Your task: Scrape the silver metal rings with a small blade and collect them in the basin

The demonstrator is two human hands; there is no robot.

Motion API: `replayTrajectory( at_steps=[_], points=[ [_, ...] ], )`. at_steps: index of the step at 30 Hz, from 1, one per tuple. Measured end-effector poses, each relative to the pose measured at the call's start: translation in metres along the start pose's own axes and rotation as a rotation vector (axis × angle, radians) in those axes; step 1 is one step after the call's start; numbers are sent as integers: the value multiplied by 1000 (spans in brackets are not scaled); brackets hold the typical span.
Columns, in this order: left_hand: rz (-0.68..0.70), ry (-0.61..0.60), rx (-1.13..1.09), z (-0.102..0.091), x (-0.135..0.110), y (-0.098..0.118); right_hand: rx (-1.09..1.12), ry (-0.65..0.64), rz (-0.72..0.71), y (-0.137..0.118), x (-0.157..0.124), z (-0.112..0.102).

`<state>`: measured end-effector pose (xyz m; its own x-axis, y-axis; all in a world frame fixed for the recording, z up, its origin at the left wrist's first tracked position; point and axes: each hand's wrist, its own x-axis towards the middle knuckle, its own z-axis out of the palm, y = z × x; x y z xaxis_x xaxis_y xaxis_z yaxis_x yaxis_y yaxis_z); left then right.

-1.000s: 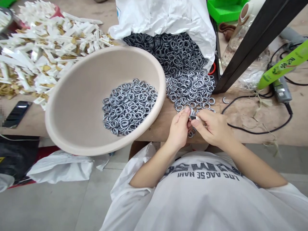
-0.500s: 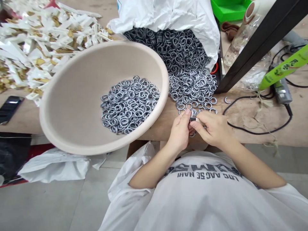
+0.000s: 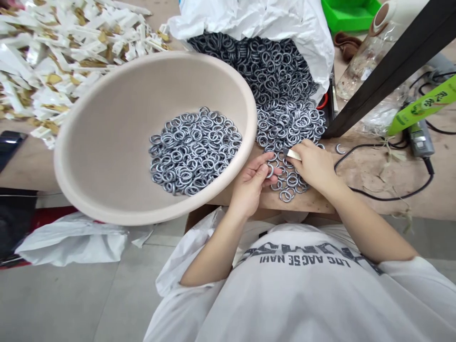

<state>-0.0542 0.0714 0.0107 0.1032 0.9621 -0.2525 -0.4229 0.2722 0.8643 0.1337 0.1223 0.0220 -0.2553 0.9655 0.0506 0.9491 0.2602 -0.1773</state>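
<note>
My left hand (image 3: 250, 184) is beside the bowl's right rim, its thumb and fingers closed on a grey ring (image 3: 270, 172). In my right hand (image 3: 314, 165) is a small flat tool with a cream-coloured part (image 3: 294, 155) and a dark end, perhaps a blade; its exact kind is unclear. Under and between both hands lie loose grey rings (image 3: 292, 179) on the wooden table. Left of my hands, a large beige bowl (image 3: 103, 118) holds a heap of similar rings (image 3: 194, 152).
More rings spill from a white sack (image 3: 249, 19) behind my hands. A pile of white and gold pieces (image 3: 71, 57) lies far left, near a phone (image 3: 10, 147). A dark metal post (image 3: 374, 80), a cable (image 3: 384, 197) and a green tray (image 3: 351, 14) are to the right.
My hands were together over one spot and have moved apart. The left shifted left with a ring; the right moved slightly up with the tool, uncovering loose rings. The view has shifted slightly.
</note>
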Motion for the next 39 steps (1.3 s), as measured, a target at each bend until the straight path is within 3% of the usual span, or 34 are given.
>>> replayTrajectory(
  at_steps=[6,12,16,19,21,24,28,33,36,39],
  points=[
    [-30,53,-64,3,7,1,4,-9,15,9,4,0],
    [144,67,255,10,18,-3,131,-15,-16,16,1,-5],
    [383,51,596,18,14,2,567,64,-6,18,-4,-11],
    [476,-21,737,28,8,3,1012,-34,29,11,-15,-21],
    [424,-53,700,34,6,0,1223,-65,75,4,-22,-25],
    [238,-111,480,43,5,-6,1356,24,142,-5,-30,-25],
    [10,-148,179,52,3,-12,1373,114,163,-10,-38,-17],
    [-66,-127,47,55,-1,-13,1353,98,91,-4,-39,-13],
    [-78,-176,14,56,-3,-10,1226,121,97,3,-39,-17],
    [-103,-149,-34,56,-3,-5,876,200,-57,7,-45,-23]
  ],
)
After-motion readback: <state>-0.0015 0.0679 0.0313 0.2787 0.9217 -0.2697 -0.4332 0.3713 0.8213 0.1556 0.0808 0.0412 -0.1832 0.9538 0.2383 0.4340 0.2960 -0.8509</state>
